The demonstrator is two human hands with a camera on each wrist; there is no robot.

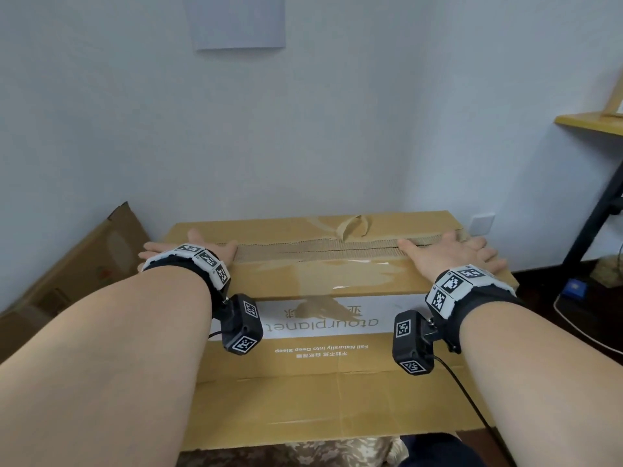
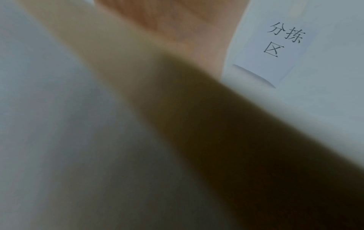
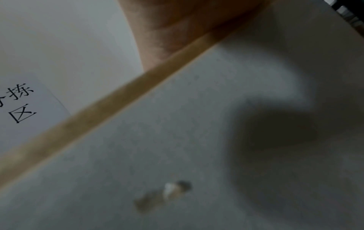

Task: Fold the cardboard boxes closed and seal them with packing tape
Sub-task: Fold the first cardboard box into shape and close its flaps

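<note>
A large brown cardboard box (image 1: 320, 375) with a white printed band lies in front of me, its top flaps folded down. The seam (image 1: 317, 251) between the flaps shows torn corrugated strips and a loose curl of old tape (image 1: 354, 225). My left hand (image 1: 188, 249) lies flat, fingers spread, on the left end of the seam. My right hand (image 1: 455, 252) lies flat, fingers spread, on the right end. Both wrist views are blurred; the left wrist view shows the palm (image 2: 167, 23), the right wrist view shows the heel of the hand (image 3: 177, 26) against the box edge (image 3: 110, 107). No tape roll shows.
A flattened cardboard sheet (image 1: 67, 274) leans against the wall at left. A paper sign (image 1: 239, 20) hangs on the wall above. At right stand a wooden shelf (image 1: 590, 123) on a black frame, a wall socket (image 1: 482, 224) and cables on the dark floor (image 1: 573, 318).
</note>
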